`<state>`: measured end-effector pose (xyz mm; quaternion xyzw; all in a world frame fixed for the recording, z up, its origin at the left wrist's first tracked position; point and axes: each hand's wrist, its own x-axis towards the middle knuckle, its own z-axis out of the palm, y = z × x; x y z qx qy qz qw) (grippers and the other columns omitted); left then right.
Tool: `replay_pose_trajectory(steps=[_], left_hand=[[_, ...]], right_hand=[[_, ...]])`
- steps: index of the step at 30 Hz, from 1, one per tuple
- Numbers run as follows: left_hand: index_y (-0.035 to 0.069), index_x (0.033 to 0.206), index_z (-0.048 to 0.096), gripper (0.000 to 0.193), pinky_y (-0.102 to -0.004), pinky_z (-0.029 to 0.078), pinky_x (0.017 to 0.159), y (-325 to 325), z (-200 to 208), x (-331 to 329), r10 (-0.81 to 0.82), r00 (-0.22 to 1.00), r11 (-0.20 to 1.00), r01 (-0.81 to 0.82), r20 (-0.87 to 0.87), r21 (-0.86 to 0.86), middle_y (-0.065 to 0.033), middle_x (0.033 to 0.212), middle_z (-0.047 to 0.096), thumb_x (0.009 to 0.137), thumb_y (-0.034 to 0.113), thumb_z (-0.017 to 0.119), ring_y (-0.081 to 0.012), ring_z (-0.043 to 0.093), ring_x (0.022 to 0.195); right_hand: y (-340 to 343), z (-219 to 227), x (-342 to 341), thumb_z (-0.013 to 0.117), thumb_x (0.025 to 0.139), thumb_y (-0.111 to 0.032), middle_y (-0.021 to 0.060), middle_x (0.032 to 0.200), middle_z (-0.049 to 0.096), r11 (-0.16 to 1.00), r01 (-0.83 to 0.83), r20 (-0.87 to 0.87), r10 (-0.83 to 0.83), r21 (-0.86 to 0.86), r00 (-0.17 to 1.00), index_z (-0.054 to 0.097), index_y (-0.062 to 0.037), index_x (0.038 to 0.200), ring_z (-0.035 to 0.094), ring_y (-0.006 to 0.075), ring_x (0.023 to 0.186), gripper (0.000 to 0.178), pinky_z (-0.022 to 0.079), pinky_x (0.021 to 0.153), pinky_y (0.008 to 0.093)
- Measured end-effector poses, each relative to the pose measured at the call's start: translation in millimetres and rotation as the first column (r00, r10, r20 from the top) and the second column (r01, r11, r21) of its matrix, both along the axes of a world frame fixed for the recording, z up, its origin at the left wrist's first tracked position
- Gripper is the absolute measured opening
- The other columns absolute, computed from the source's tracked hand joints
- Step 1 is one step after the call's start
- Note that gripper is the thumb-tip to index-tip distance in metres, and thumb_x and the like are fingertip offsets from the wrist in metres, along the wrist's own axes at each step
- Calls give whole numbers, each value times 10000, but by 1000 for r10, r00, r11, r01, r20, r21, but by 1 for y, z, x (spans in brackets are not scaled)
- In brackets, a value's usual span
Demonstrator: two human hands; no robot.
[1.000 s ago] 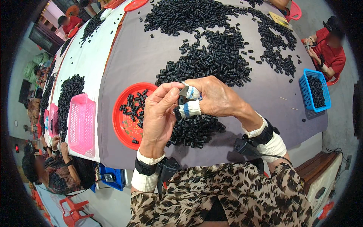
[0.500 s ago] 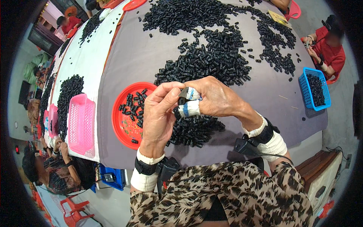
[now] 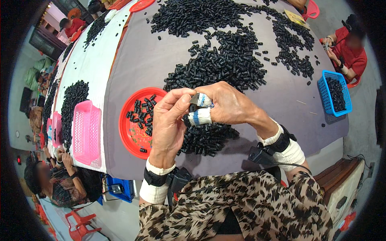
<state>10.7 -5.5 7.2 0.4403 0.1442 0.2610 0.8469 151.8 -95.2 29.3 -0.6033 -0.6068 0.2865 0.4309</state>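
**Over the counter, hands pinching one small black part**

Over the red tray [image 3: 138, 120] both hands sit pretty much where they were a second ago, barely any shift. Left hand [image 3: 169, 120] and right hand [image 3: 227, 105] meet above the counter [image 3: 136, 64], fingers closed narrow on a small dark part [image 3: 192, 107]. It's mostly hidden behind the taped fingertips [image 3: 200, 117], so its shape is hard to make out. Tray has a scatter of black pieces, blue basket [image 3: 334, 93] holds more, pink basket [image 3: 85, 132] looks bare.
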Motion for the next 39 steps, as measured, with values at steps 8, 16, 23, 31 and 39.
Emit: replay_pose_trajectory(steps=[8,16,23,31,39], left_hand=[[12,998,583,167,-243,494,699,0,-1,3,-47,995,997,52,84,-50,-52,895,623,873,119,558,-105,600,798],[12,1030,566,194,-296,514,744,-1,-5,4,-69,991,983,87,116,-161,-84,938,614,888,140,532,-157,613,835],[11,1032,562,200,-302,507,759,-2,-6,4,-58,992,984,76,114,-159,-86,948,610,890,148,530,-164,608,859],[9,1042,561,202,-307,498,778,-3,-7,5,-45,992,982,66,119,-176,-81,966,606,884,134,539,-160,602,876],[4,1034,566,197,-310,494,790,0,-10,4,-60,989,981,83,133,-177,-83,958,607,880,125,544,-163,599,884]], right_hand=[[-3,-2,-1,691,684,-305,134,632,572,998,59,-34,-58,9,998,555,-3,733,567,261,572,335,426,551,365],[-1,-4,0,726,649,-358,127,630,570,996,92,-26,-92,4,995,552,-8,729,568,260,573,399,426,554,362],[0,-5,0,703,656,-304,156,652,582,995,94,-4,-94,17,996,558,-1,744,579,310,600,347,429,565,381],[0,-8,1,678,653,-252,174,643,575,994,107,7,-107,21,994,539,9,716,575,326,586,302,429,559,393],[0,-7,2,673,655,-251,164,659,586,997,81,18,-81,20,997,541,6,709,585,329,620,293,433,574,392]])
